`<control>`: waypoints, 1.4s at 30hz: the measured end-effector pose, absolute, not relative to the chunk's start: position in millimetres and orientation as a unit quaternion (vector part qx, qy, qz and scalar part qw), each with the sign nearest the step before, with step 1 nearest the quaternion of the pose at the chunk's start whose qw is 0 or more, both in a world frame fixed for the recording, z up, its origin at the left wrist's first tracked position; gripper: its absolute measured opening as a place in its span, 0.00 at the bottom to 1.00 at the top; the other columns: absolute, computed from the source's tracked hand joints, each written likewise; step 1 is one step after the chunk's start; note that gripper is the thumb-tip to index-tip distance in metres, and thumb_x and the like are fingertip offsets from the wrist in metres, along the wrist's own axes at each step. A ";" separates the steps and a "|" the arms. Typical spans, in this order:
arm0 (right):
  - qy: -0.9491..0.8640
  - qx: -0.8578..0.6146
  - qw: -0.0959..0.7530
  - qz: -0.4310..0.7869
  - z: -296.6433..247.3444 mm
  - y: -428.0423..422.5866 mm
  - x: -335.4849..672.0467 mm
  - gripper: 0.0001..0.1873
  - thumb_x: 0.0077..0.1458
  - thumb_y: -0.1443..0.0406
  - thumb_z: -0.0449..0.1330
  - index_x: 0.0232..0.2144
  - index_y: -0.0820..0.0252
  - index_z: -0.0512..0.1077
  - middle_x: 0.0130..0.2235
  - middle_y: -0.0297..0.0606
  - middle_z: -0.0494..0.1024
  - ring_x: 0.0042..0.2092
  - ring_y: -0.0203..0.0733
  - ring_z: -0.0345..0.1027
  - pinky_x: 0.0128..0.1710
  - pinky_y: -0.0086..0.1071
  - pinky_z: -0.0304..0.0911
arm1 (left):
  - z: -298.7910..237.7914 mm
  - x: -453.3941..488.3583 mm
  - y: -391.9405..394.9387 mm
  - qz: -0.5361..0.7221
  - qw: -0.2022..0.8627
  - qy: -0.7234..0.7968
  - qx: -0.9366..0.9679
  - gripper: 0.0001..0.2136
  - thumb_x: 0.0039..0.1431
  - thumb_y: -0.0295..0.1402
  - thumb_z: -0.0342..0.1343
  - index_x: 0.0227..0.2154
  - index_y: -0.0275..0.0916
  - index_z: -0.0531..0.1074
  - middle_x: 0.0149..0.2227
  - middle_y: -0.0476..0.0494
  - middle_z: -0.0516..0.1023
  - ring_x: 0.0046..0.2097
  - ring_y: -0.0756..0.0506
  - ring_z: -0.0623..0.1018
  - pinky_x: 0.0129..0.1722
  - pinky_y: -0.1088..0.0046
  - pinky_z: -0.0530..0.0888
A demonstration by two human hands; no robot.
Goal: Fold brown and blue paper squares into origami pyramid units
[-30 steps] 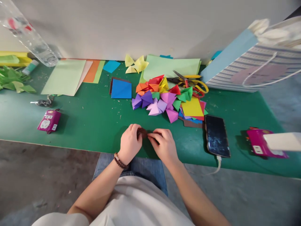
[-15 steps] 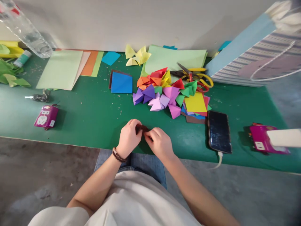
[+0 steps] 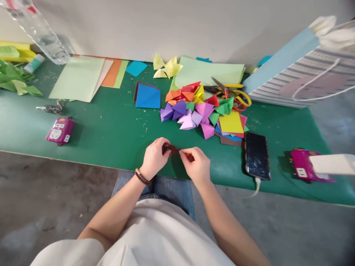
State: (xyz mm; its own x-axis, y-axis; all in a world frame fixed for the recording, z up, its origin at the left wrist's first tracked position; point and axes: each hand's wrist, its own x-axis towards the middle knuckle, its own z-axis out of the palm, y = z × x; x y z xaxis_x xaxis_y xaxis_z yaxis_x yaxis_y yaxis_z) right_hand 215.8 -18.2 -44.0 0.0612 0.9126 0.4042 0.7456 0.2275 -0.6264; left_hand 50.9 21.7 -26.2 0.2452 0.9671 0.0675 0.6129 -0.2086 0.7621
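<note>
A small piece of dark brown paper (image 3: 173,149) is held between my two hands, above the near part of the green table. My left hand (image 3: 155,157) is closed on its left end, fingers curled over it. With thumb and forefinger, my right hand (image 3: 196,164) pinches the paper's right tip. Its folds are partly hidden by my fingers. Beyond my hands lies a cluster of folded paper pieces (image 3: 204,111) in purple, pink, red, orange, yellow and green. Left of the cluster are blue paper squares (image 3: 148,96) over brown ones.
Scissors (image 3: 222,87) and stacked coloured squares (image 3: 230,122) lie right of the cluster. A phone (image 3: 257,155) with a cable is near the right edge. Purple boxes (image 3: 60,130) stand at both sides. At the back are paper sheets (image 3: 77,78), a bottle (image 3: 47,37) and a gift bag (image 3: 294,70).
My right hand has drawn slightly away from my left, so more of the brown paper shows between them. The whole view has shifted a little.
</note>
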 end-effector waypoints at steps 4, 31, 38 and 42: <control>-0.723 -0.598 0.338 0.077 -50.4 -18.0 214.3 0.09 0.61 0.64 0.56 0.29 0.58 0.71 0.27 0.34 0.71 0.28 0.36 0.66 0.28 0.28 0.61 | -28.9 49.3 21.6 0.289 0.313 0.534 0.730 0.11 0.51 0.21 0.58 0.37 0.40 0.70 0.36 0.49 0.76 0.35 0.49 0.75 0.36 0.74 0.72; -0.716 -0.560 0.361 0.209 -45.0 -15.5 209.6 0.06 0.59 0.64 0.56 0.31 0.58 0.71 0.27 0.34 0.72 0.28 0.38 0.66 0.29 0.30 0.60 | -23.0 47.2 24.7 0.246 0.327 0.527 0.745 0.09 0.48 0.22 0.59 0.34 0.39 0.75 0.31 0.51 0.75 0.31 0.51 0.72 0.32 0.77 0.69; -0.666 -0.564 0.437 0.216 -43.9 -18.8 213.1 0.06 0.59 0.62 0.57 0.37 0.58 0.71 0.29 0.34 0.74 0.28 0.38 0.68 0.31 0.32 0.66 | -16.2 41.4 21.0 0.243 0.329 0.535 0.740 0.12 0.49 0.22 0.60 0.38 0.39 0.74 0.33 0.52 0.77 0.30 0.52 0.74 0.32 0.78 0.72; -0.663 -0.574 0.437 0.199 -45.3 -23.1 217.3 0.04 0.60 0.63 0.57 0.35 0.57 0.71 0.30 0.35 0.75 0.28 0.38 0.69 0.29 0.31 0.67 | -16.6 42.9 14.8 0.267 0.295 0.546 0.737 0.13 0.50 0.21 0.59 0.39 0.39 0.74 0.35 0.49 0.77 0.33 0.50 0.75 0.34 0.75 0.72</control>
